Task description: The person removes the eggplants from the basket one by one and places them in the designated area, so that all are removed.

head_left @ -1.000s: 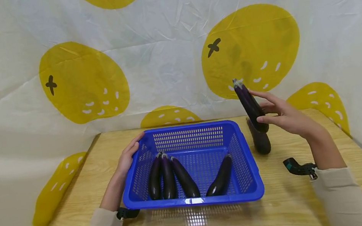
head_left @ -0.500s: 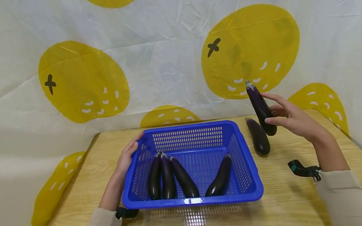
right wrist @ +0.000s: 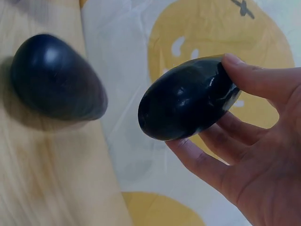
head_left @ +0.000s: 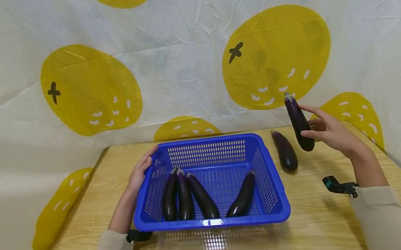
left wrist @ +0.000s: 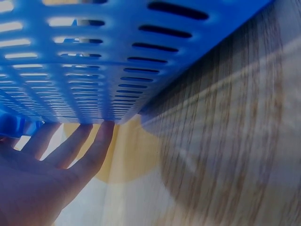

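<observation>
In the head view my right hand [head_left: 330, 130] holds a dark purple eggplant [head_left: 299, 124] above the table, tilted with its stem end up. The right wrist view shows the thumb on one side of this eggplant [right wrist: 186, 101] and the fingers on the other. Another eggplant [head_left: 285, 151] lies on the table between the basket and the right hand. My left hand [head_left: 138, 174] rests along the left side of a blue plastic basket [head_left: 214, 224], its fairly straight fingers touching the outer wall. Inside the basket lie several eggplants [head_left: 203, 197], mostly toward the left, one nearer the right.
The wooden table [head_left: 321, 219] ends at a white cloth [head_left: 185, 71] with yellow fruit prints, hanging behind and at both sides. A black wrist device [head_left: 340, 186] sits on the right forearm, and another [head_left: 139, 235] on the left.
My right hand has moved right and slightly down with the eggplant, away from the basket. The eggplant on the table is now fully uncovered. My left hand stays at the basket.
</observation>
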The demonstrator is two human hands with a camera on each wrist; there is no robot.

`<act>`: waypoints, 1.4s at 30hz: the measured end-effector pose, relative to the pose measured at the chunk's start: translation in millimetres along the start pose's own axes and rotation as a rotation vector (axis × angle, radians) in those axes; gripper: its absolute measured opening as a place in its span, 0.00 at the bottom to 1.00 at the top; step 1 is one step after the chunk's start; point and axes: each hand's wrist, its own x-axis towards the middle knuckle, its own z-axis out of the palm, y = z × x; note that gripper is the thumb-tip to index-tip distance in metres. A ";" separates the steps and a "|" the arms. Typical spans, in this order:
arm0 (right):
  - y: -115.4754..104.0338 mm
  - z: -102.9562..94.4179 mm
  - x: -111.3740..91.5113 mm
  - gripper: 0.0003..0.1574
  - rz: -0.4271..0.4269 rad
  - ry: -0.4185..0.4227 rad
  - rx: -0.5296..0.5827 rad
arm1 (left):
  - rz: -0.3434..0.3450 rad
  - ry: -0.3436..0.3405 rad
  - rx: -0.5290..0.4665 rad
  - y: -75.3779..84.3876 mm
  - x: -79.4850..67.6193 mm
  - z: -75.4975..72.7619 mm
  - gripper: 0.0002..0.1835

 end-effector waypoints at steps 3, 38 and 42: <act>8.2 1.4 0.7 0.48 0.041 -0.007 0.003 | 0.004 0.005 0.018 -0.3 -1.3 -1.2 0.29; 52.3 19.6 4.5 0.46 0.260 -0.050 -0.182 | -0.003 -0.035 0.010 1.7 -1.8 -2.2 0.30; 53.4 19.8 2.8 0.45 0.262 -0.051 -0.199 | -0.010 -0.042 0.000 2.1 -1.2 -0.7 0.30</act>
